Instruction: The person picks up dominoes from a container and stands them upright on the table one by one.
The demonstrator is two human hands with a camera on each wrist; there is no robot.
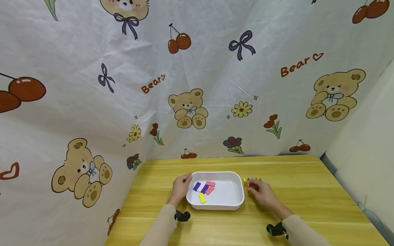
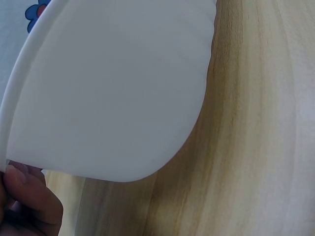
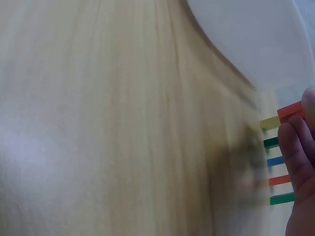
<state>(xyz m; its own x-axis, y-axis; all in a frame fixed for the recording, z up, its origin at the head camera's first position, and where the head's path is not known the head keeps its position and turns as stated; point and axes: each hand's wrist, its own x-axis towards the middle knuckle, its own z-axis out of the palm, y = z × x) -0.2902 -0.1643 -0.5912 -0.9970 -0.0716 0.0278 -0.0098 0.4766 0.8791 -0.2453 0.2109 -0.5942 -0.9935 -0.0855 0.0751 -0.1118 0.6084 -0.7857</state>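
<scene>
A white plastic tray point(image 1: 227, 191) sits on the table with several small flat blocks inside: purple point(image 1: 197, 186), pink point(image 1: 210, 183) and yellow point(image 1: 201, 198). At its left end my left hand point(image 1: 181, 188) holds the rim; the left wrist view shows the fingers point(image 2: 34, 194) at the tray's corner. Just beyond the tray's right side, my right hand point(image 1: 263, 194) pinches an orange block point(image 3: 289, 111) between thumb and fingers. Close by, a row of coloured blocks includes a yellow block point(image 3: 269, 123), a blue block point(image 3: 275, 161) and a green block point(image 3: 282, 198), partly hidden by that hand.
The wooden table point(image 1: 215, 229) carries the tray and the row of blocks. Behind it and on the left hangs a cloth point(image 1: 209, 75) printed with bears. A pale wall point(image 1: 369, 143) borders the right side, with a thin cable point(image 1: 369, 210) near it.
</scene>
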